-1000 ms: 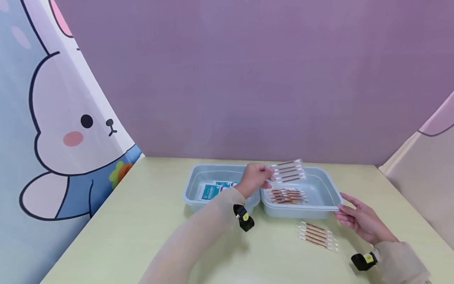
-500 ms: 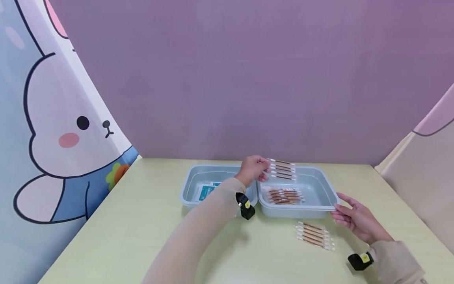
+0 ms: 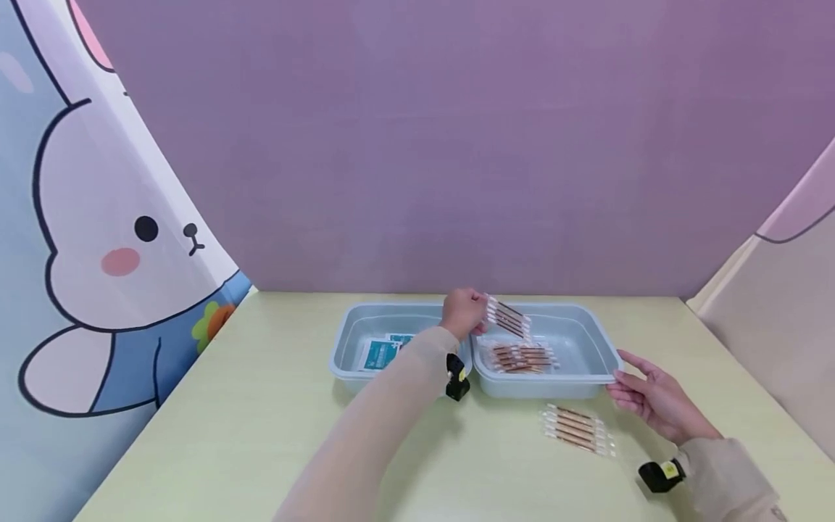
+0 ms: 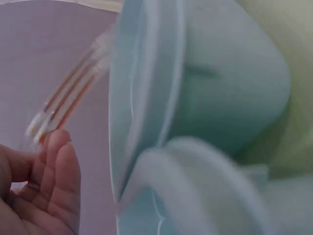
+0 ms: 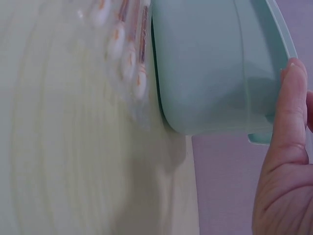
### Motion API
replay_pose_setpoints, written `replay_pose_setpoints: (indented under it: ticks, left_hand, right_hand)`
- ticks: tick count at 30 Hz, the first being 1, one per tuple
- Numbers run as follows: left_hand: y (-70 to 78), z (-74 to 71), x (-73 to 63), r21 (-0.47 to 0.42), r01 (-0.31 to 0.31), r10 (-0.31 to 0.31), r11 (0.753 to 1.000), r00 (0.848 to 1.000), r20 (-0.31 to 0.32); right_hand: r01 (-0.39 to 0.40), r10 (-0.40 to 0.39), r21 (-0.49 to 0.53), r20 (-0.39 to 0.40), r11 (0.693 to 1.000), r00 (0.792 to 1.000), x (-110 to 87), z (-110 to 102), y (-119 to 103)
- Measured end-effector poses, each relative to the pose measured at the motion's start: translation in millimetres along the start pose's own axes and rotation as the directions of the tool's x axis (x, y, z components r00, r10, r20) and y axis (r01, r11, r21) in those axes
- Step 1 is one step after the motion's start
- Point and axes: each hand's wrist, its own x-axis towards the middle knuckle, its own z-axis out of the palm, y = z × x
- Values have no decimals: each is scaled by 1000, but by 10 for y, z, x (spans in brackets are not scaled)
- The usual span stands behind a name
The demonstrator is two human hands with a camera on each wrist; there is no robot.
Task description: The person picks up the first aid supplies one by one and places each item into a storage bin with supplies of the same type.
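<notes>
My left hand (image 3: 463,313) pinches one end of a clear packet of cotton swabs (image 3: 509,319), brown-sticked with white tips. The packet tilts down to the right over the right-hand pale blue tray (image 3: 541,389). In the left wrist view, the held cotton swabs (image 4: 71,93) extend from the fingertips beside the tray's rim. Inside that tray lie more packets of cotton swabs (image 3: 524,358), piled at its left end. My right hand (image 3: 659,399) holds the tray's front right corner, thumb on the rim, as the right wrist view also shows the thumb (image 5: 291,112) there.
Another packet of cotton swabs (image 3: 577,429) lies flat on the table (image 3: 248,435) before the right tray. A second pale blue tray (image 3: 335,364) stands close on the left, holding teal-and-white sachets (image 3: 380,355), partly hidden by my left sleeve. A purple backdrop (image 3: 417,145) rises behind the table.
The packet in my left hand has shifted left and swung from nearly level to tilted down over the tray. My right hand stays on the tray's corner. The head view has shifted slightly.
</notes>
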Motion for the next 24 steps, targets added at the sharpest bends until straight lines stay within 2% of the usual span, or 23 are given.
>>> replay_pose_setpoints:
  ticks: [3,5,10,15,19,24]
  left_hand:
    - [-14,11,61,82,14,-14,996,1000,-10]
    - [-15,29,85,110,40,-41,993,999,8]
    - [-2,101,90,121,79,-87,990,994,68]
    - [19,116,55,129,56,-64,990,996,63]
    - [35,89,28,156,22,-31,987,998,56]
    - [-36,144,-21,212,13,-23,977,999,46]
  right_hand:
    - [-9,9,-3,-3,1000,1000,22,16,-7]
    - [-20,20,0,-10,1000,1000,21,21,-6]
    - [-11,11,9,-7,1000,1000,10,20,-12]
    - [-6,5,13,10,1000,1000,31,18,-29]
    - [-8,8,-4,-15,1000,1000,45,19,-42]
    - [-19,19,10,-36,1000,999,7,4,-33]
